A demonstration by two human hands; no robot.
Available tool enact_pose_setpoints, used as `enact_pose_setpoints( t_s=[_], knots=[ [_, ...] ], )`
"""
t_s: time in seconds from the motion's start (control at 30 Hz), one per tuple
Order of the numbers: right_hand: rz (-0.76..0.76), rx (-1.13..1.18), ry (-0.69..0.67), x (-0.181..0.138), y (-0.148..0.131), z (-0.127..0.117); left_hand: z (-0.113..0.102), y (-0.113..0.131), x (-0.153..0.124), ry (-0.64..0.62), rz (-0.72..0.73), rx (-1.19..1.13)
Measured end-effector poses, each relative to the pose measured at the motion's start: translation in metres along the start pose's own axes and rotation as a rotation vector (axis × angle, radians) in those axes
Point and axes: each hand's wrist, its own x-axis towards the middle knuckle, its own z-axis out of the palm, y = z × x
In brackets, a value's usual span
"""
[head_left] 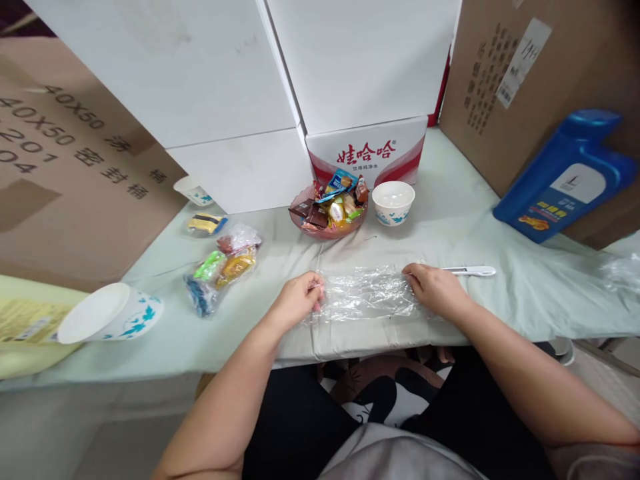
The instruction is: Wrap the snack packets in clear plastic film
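Observation:
A clear plastic bag (367, 293) lies stretched out flat and crinkled near the front edge of the table. My left hand (301, 297) pinches its left end, thumb against fingers. At the other end, my right hand (434, 287) grips the plastic with fingers bent over it. A white utility knife (475, 271) lies just beyond my right hand, partly hidden behind it. Left of my left hand are several small wrapped snacks in clear bags (225, 267). Past the plastic stands a pink glass bowl (327, 233) heaped with wrapped candies and snacks (337, 203).
A paper bowl (393, 203) stands right of the candy bowl; another paper bowl (113, 313) is at the left. A blue bottle (563, 177) leans at the right. White boxes (240, 167) and brown cartons (75, 147) wall the back and sides. A yellow packaged cake (205, 223) lies back left.

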Motion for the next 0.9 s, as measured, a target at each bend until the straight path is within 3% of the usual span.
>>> enact_pose_setpoints(
  t_s=[0.17, 0.37, 0.47, 0.8, 0.9],
  knots=[
    [0.012, -0.033, 0.003, -0.002, -0.003, -0.001, -0.002, 0.008, -0.001, 0.094, -0.046, 0.146],
    [0.07, -0.075, 0.069, 0.0, 0.002, 0.002, 0.013, 0.018, 0.003, 0.213, -0.035, 0.665],
    [0.12, -0.131, 0.087, 0.002, 0.001, 0.004, 0.019, 0.019, 0.002, 0.201, -0.045, 0.812],
    [0.121, -0.142, 0.069, 0.004, -0.001, 0.006, 0.015, 0.019, -0.001, 0.259, -0.059, 0.848],
    [0.079, -0.088, 0.121, 0.003, 0.0, 0.007, 0.01, 0.02, 0.0, 0.258, -0.07, 0.828]
  ],
)
